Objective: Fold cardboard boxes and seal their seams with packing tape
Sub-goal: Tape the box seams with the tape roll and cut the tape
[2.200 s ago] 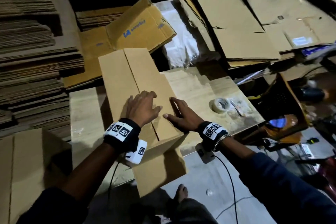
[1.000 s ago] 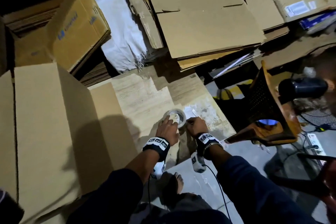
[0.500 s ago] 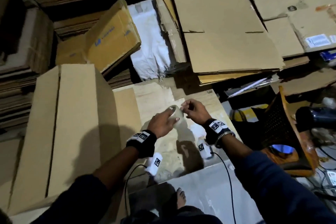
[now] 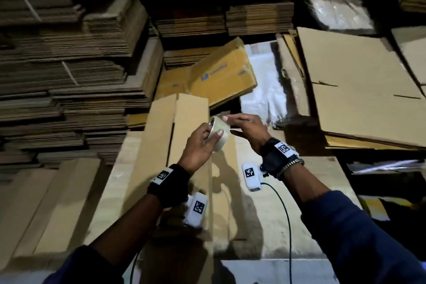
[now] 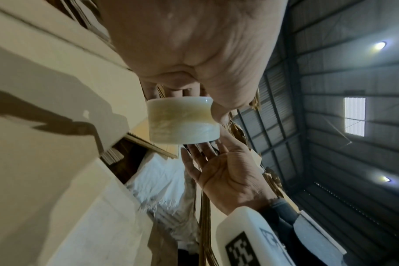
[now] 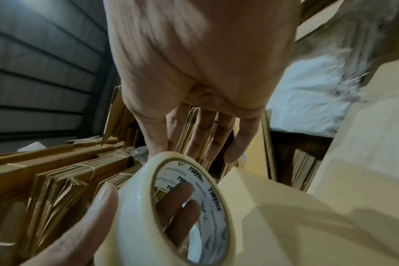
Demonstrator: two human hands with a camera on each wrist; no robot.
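Observation:
A roll of clear packing tape (image 4: 222, 138) is held up in front of me, above a folded brown cardboard box (image 4: 156, 145) that lies on the pale table (image 4: 288, 214). The box's flap seam (image 4: 171, 143) runs away from me. My left hand (image 4: 214, 128) grips the roll, thumb on the outer face and fingers through the core (image 6: 178, 207). My right hand (image 4: 230, 125) is just right of the roll with straight fingers (image 6: 205, 140), the index tip touching its outer face. In the left wrist view the roll (image 5: 182, 120) shows side-on, with the right palm (image 5: 221, 171) behind it.
Tall stacks of flattened cardboard (image 4: 69, 64) fill the left and back. A yellow box with blue print (image 4: 221, 76) and a white sack (image 4: 265, 90) lie beyond the table. Large flat sheets (image 4: 357, 90) lie at the right, more flat cardboard (image 4: 46, 203) at the lower left.
Both hands left the box's flaps and went to the tape roll on the table. My left hand picked it up and has raised it over the box, the right hand following.

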